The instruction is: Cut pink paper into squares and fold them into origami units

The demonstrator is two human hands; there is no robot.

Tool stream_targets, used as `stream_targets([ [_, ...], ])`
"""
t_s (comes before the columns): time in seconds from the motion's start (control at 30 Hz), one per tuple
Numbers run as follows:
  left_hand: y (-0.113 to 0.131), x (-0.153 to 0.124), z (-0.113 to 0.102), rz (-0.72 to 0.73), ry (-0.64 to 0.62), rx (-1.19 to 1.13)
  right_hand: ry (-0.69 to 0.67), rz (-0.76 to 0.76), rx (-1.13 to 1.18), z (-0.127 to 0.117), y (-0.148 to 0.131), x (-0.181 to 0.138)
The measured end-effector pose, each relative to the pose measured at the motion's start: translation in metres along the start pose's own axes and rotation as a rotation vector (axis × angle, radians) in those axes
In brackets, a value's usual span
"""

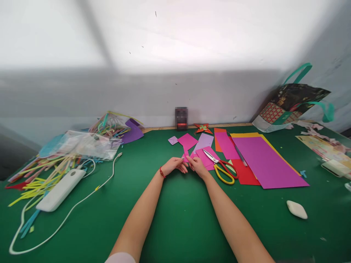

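Observation:
My left hand (175, 165) and my right hand (197, 166) meet at the middle of the green table (175, 219). Both pinch a small pink paper piece (187, 157) between their fingertips, just above the tabletop. A red string bracelet circles my left wrist. More pink and lilac paper squares (204, 140) lie just beyond my hands. Scissors (222, 168) with yellow and red handles rest right of my right hand, on pink paper.
Large magenta, red and orange sheets (267, 160) lie to the right. A white power bank (61, 190) with a cable and a pile of coloured strips sit left. A patterned gift bag (290, 104) leans at back right. A white eraser-like lump (297, 209) lies at front right.

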State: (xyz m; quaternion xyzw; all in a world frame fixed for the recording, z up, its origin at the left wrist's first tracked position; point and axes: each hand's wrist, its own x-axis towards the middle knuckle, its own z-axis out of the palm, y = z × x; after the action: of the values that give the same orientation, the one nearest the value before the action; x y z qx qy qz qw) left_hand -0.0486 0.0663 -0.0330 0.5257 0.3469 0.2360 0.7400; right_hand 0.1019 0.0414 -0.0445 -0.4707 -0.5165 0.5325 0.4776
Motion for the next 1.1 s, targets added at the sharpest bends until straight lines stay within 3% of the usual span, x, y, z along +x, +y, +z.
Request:
stream_targets([
  [0.37, 0.003, -0.001, 0.005, 0.039, 0.065, -0.001, 0.025, -0.034, 0.072, -0.001, -0.001, 0.001],
  [0.57, -0.002, 0.002, 0.006, 0.062, 0.091, -0.012, 0.154, -0.108, 0.123, 0.001, 0.003, 0.000],
  [0.77, 0.000, 0.002, 0.008, 0.118, 0.194, -0.108, 0.242, -0.171, 0.152, -0.006, 0.008, 0.001],
  [0.97, 0.006, 0.003, 0.007, 0.055, 0.203, -0.211, 0.238, -0.441, -0.154, -0.014, 0.008, 0.003],
  [1.1, 0.005, 0.004, 0.008, 0.058, 0.187, -0.122, 0.152, -0.486, -0.246, -0.011, 0.007, 0.002],
])
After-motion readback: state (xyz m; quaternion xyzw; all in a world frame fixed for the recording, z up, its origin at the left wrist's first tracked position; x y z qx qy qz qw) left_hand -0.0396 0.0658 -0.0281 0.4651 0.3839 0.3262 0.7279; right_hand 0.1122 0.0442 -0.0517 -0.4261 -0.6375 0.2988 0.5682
